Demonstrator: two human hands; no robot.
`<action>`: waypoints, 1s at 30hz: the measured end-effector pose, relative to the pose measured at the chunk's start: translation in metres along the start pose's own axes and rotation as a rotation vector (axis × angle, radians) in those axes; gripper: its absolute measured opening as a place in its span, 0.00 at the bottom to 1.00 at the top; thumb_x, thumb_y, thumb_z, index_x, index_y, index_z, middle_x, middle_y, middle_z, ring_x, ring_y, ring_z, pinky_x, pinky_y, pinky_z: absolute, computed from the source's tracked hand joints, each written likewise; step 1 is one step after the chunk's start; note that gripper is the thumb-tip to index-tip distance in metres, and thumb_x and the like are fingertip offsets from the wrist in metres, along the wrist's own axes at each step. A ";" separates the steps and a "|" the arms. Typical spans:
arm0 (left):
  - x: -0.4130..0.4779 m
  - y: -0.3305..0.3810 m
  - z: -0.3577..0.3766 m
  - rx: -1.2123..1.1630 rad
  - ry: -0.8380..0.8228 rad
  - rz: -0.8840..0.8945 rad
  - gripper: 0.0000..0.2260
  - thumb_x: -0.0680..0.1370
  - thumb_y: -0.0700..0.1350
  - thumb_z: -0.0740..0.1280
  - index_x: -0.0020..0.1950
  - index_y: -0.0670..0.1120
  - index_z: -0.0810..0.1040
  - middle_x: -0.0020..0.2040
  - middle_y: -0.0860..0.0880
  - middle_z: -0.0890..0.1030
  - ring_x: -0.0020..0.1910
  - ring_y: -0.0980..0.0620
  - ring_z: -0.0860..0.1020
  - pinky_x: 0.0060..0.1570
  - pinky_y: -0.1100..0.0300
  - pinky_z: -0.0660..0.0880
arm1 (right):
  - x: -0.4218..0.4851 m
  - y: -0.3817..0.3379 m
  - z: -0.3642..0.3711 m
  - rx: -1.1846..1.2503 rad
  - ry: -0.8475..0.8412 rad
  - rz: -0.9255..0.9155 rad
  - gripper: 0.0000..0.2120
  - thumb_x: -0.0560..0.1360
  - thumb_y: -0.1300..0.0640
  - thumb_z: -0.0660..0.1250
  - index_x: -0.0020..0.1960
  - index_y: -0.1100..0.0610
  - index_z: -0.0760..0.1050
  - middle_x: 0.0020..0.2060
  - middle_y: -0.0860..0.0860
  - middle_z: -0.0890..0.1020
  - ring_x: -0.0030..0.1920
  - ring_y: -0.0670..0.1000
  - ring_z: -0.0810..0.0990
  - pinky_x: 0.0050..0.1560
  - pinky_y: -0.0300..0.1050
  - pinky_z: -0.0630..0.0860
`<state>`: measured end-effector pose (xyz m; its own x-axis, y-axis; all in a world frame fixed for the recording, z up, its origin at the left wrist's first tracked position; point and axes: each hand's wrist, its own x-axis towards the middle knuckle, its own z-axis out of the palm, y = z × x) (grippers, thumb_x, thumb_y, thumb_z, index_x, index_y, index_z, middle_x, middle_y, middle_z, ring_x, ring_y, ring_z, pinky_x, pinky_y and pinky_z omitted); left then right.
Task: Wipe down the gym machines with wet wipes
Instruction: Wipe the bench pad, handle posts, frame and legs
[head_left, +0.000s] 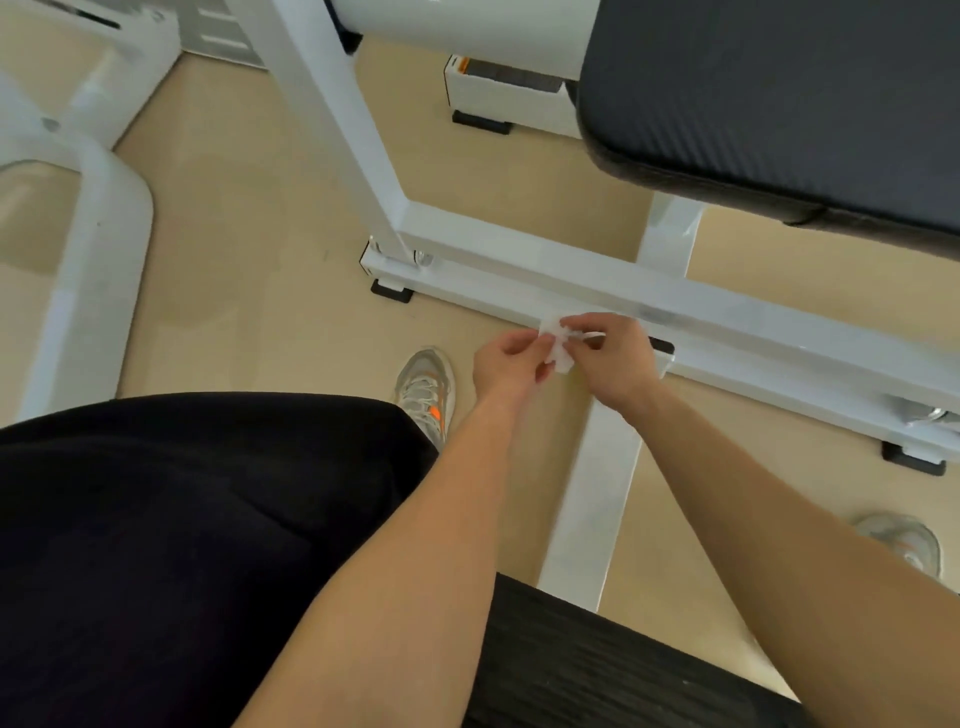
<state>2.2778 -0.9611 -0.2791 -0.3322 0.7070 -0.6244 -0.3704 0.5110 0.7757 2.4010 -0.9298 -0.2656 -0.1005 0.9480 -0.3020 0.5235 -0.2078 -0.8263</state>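
Wet wipe was pinched between my left hand and right hand, each holding an edge so I could unfold it, just above the machine's white base bar, probably my next spot.

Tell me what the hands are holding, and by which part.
A small white wet wipe: the left hand pinches its left side, the right hand its right side.
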 end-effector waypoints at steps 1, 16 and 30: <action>0.011 0.004 -0.005 -0.019 0.052 0.001 0.04 0.77 0.37 0.72 0.50 0.40 0.81 0.47 0.42 0.84 0.37 0.51 0.80 0.34 0.63 0.77 | 0.008 -0.007 0.008 -0.004 -0.005 -0.017 0.10 0.78 0.60 0.68 0.56 0.50 0.83 0.49 0.44 0.83 0.44 0.44 0.81 0.48 0.39 0.75; 0.163 0.087 -0.062 -0.209 0.626 0.135 0.10 0.76 0.34 0.67 0.43 0.49 0.74 0.45 0.47 0.80 0.39 0.47 0.81 0.32 0.63 0.76 | 0.072 -0.032 0.073 -0.013 -0.065 0.004 0.11 0.78 0.57 0.64 0.55 0.48 0.81 0.46 0.45 0.84 0.45 0.46 0.84 0.37 0.38 0.73; 0.164 0.079 -0.052 -0.290 0.624 0.061 0.05 0.77 0.46 0.72 0.42 0.52 0.83 0.41 0.54 0.85 0.45 0.53 0.83 0.56 0.55 0.80 | 0.064 -0.016 0.051 -0.025 -0.110 0.034 0.11 0.77 0.58 0.63 0.50 0.46 0.81 0.43 0.45 0.83 0.41 0.47 0.82 0.32 0.36 0.71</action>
<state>2.1495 -0.8303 -0.3246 -0.7646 0.2724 -0.5841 -0.5233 0.2664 0.8094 2.3431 -0.8785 -0.2957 -0.1737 0.9081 -0.3810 0.5490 -0.2319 -0.8030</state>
